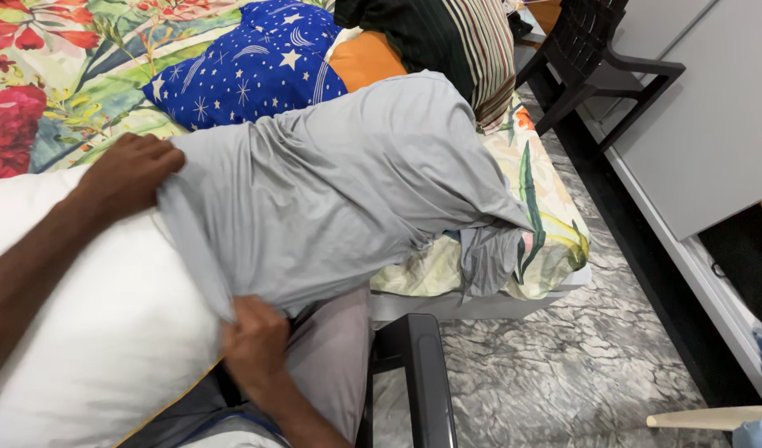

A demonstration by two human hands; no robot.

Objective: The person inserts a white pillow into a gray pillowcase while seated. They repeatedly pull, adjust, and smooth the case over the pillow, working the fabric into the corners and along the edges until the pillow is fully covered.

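Observation:
A grey pillowcase (348,182) covers the far part of a white pillow (90,307) that lies across my lap and the bed edge. My left hand (128,170) grips the upper open edge of the grey pillowcase, fingers closed on the fabric. My right hand (255,340) pinches the lower open edge of the same pillowcase, close to my body. The bare white end of the pillow sticks out toward me on the left.
A bed with a floral sheet (65,75) holds a blue star-print pillow (248,66), an orange cushion (364,58) and a striped pillow (464,41). A dark chair (597,58) stands beyond, a grey cabinet (696,124) on the right, and a black chair arm (422,373) by my knee on the marble floor.

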